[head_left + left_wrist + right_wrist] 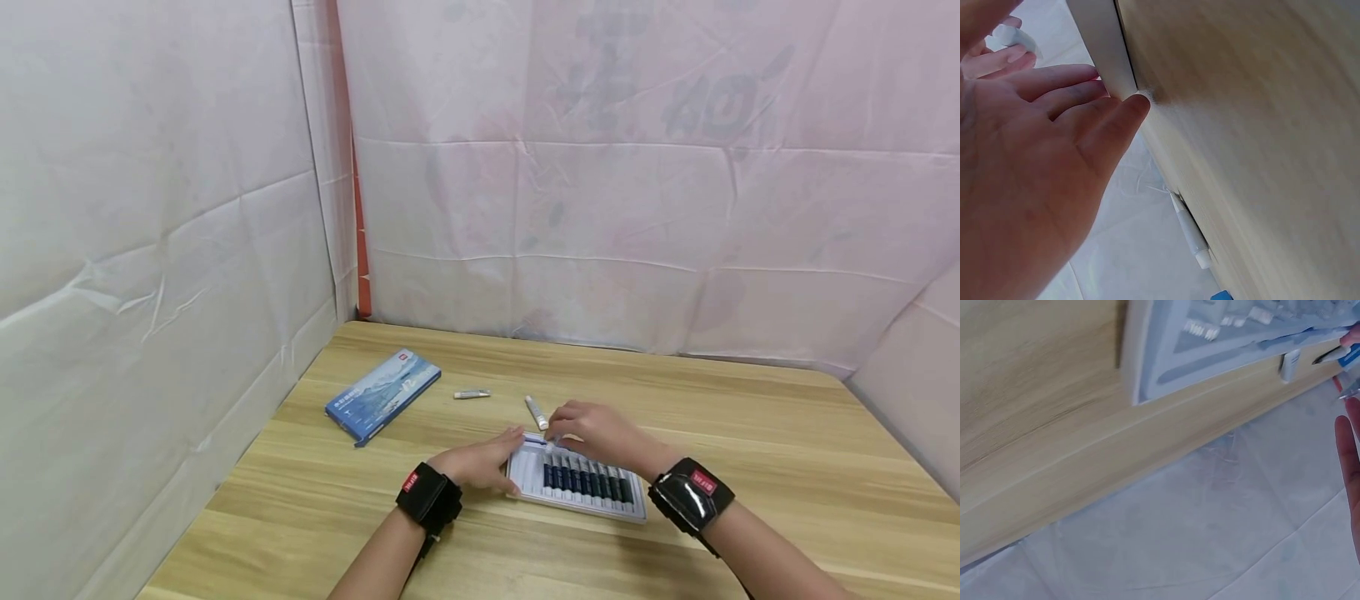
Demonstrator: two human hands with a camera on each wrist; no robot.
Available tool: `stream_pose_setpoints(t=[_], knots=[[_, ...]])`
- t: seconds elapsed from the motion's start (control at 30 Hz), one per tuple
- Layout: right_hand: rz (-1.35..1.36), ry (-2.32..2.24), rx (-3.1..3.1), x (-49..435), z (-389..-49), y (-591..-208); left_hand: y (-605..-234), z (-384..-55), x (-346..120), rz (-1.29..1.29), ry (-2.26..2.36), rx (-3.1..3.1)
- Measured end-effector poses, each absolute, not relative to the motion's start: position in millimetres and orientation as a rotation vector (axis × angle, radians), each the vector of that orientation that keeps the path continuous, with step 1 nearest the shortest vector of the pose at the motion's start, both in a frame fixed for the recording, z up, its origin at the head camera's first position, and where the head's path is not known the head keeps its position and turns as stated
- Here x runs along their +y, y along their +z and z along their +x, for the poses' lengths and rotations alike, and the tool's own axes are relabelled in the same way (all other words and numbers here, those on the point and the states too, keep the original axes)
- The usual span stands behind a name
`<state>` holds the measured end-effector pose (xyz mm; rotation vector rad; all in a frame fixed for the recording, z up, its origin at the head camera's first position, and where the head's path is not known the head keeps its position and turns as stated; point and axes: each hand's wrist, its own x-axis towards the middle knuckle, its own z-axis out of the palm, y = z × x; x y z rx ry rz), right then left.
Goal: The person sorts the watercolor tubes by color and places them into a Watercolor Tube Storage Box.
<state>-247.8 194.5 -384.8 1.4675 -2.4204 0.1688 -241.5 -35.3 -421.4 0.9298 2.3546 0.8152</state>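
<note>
From here: L hand (pixel 480 464), fingers straight, thumb apart, touches left end of tray (pixel 528 477) on worktop (pixel 300 517), prob. vs. sliding; R hand (pixel 600 433) pinches small tube (pixel 1013 37) near tray's far side.

White tray (pixel 529 477), flat, row of dark-labelled tubes (pixel 588 482) inside, white-capped tube (pixel 1006 35) pinched near its far edge

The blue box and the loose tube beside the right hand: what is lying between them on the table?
Another loose tube lies between the blue box and the tube beside the right hand; the head view shows this.
</note>
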Motion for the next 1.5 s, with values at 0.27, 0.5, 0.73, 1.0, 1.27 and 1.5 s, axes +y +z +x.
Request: stream_pose_setpoints(t=[0.27,0.5,0.73,1.0,1.27,1.5], knots=[[1.588,0.106,-2.359,181.5,-241.6,-395.6,-417.1,-240.6,-35.1,0.967,0.809,2.344],[1.631,0.109,-2.348,176.6,-236.6,-406.1,-416.4,-240.5,-35.0,0.978,0.808,2.343],[1.666,0.105,-2.349,173.9,-234.0,-411.5,-418.1,-241.2,-35.1,0.981,0.829,2.332],[1.714,0.313,-2.501,174.2,-230.6,-406.3,-420.4,-242.5,-35.2,0.980,0.818,2.337],[1.660,0.411,-2.546,176.5,-228.7,-409.5,-421.6,-242.7,-35.5,0.982,0.819,2.334],[1.600,0.298,-2.501,173.3,-227.2,-414.1,-421.6,-242.8,-36.7,0.979,0.833,2.325]])
